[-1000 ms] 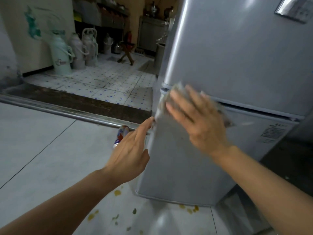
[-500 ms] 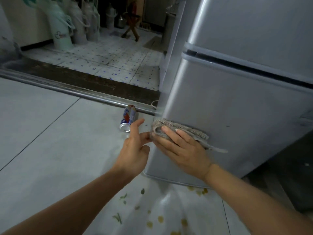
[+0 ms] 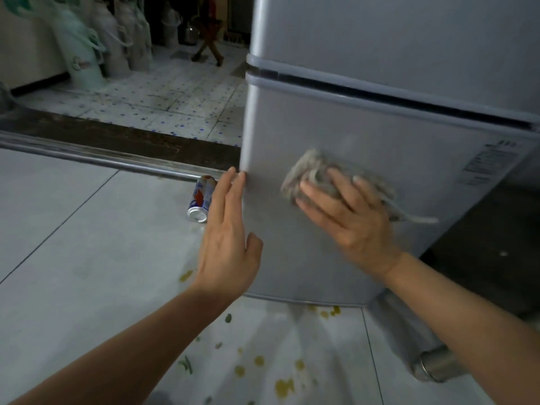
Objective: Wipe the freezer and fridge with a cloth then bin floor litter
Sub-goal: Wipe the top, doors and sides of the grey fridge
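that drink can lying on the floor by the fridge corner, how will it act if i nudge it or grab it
The drink can lies on its side on smooth floor tiles, so a nudge would probably send it rolling. Its round end faces the camera, so it would likely roll sideways. If empty, which cannot be told, it should feel light and its thin wall may dent under a firm squeeze.

The pale tiled floor carries the silver fridge, which stands on the right. A drink can lies on its side just left of the fridge's near corner, beside a metal threshold rail. Yellow and green litter scraps are scattered near the fridge's base. A steel cylinder lies at lower right. Far left, pale flasks stand on dotted tiles.
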The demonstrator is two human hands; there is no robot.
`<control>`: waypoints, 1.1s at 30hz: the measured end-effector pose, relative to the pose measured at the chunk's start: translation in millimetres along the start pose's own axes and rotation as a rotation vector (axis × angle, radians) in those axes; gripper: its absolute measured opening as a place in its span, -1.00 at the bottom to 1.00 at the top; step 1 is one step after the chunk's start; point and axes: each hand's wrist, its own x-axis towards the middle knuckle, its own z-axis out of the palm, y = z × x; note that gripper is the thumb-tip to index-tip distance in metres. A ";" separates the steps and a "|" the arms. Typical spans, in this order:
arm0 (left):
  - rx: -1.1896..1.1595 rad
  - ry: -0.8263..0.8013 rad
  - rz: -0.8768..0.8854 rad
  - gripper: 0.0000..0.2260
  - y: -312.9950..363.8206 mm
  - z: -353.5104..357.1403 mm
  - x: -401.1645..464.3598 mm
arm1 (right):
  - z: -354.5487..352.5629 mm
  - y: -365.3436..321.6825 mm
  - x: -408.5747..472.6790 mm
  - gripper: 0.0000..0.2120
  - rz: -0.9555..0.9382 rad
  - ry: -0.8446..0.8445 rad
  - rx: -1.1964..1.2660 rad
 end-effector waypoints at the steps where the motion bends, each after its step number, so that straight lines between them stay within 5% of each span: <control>1: 0.034 -0.003 0.021 -0.21 -0.3 3.0 -2.7 | 1.9 -8.5 -20.9 -0.58 -0.079 -0.073 0.013; 7: 0.275 -0.047 0.150 -0.20 6.2 11.9 -14.9 | -7.0 0.7 -43.1 -0.60 -0.246 -0.212 0.095; 15: 0.392 -0.045 0.189 -0.25 37.4 31.4 -2.0 | -27.1 101.1 -5.9 -0.60 0.080 0.171 -0.030; 25: 0.549 -0.171 0.316 -0.25 49.4 65.3 -10.9 | -8.4 38.9 -124.1 -0.51 -0.148 -0.226 0.027; 33: 0.545 -0.138 0.434 -0.25 88.6 73.3 14.0 | -37.0 126.1 -71.4 -0.52 0.236 0.072 0.049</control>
